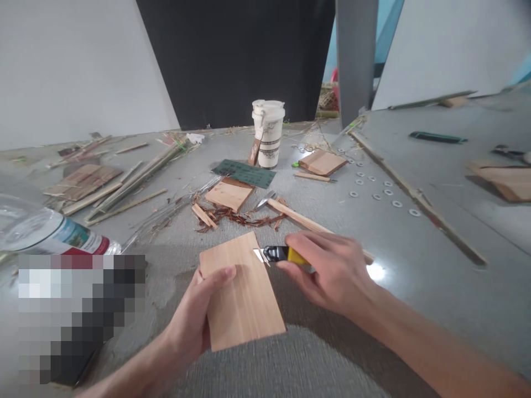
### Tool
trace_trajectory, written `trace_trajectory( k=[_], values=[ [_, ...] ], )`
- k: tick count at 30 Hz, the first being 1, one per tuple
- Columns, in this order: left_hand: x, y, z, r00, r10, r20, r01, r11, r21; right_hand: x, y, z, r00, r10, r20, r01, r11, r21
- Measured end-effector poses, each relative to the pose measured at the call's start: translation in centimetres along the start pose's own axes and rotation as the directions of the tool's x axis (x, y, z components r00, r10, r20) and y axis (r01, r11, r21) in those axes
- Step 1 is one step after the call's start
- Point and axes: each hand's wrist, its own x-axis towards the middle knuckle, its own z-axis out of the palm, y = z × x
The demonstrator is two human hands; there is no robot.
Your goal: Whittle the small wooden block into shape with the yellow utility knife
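A light wooden board [244,298] is gripped at its left edge by my left hand [199,304], thumb on its face and the other fingers hidden behind. My right hand [332,271] is closed around a utility knife [286,254] with a yellow and black handle. Its blade meets the board's upper right edge, where a thin sliver of wood shows. Just beyond lies a hammer [302,216] with a wooden handle, partly behind my right hand. Another wooden board [230,194] rests on the floor among brown bark shavings [236,216].
A white lidded cup [269,135] stands behind a green sheet [244,173]. Several metal washers [388,192] and a long wooden strip [418,199] lie to the right. At left are a plastic bottle [53,229], a pixelated dark object [83,320] and sticks [136,179].
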Motion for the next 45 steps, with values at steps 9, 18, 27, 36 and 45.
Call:
trace_trajectory(
  k=[9,18,27,36,45],
  values=[
    [-0.1,-0.1,-0.2,0.998,0.015,-0.059,-0.014,1.0,0.019,-0.2,0.1,0.2,0.999,0.037,0.007,-0.037,0.999,-0.009],
    [0.1,-0.3,-0.3,0.999,-0.033,0.007,0.034,0.999,-0.013,-0.2,0.2,0.3,0.999,0.043,0.015,-0.043,0.999,-0.008],
    [0.4,-0.4,0.0,0.998,0.02,-0.065,-0.022,0.999,-0.033,-0.2,-0.1,0.5,0.996,0.086,0.024,-0.087,0.993,0.075],
    [-0.4,-0.4,0.8,0.957,0.175,-0.232,-0.165,0.984,0.062,-0.2,-0.2,0.7,0.997,0.069,-0.026,-0.071,0.994,-0.084],
    [-0.2,-0.2,0.0,0.964,0.264,-0.018,-0.262,0.963,0.064,-0.5,0.0,1.1,0.997,0.081,-0.018,-0.083,0.987,-0.139]
  ],
)
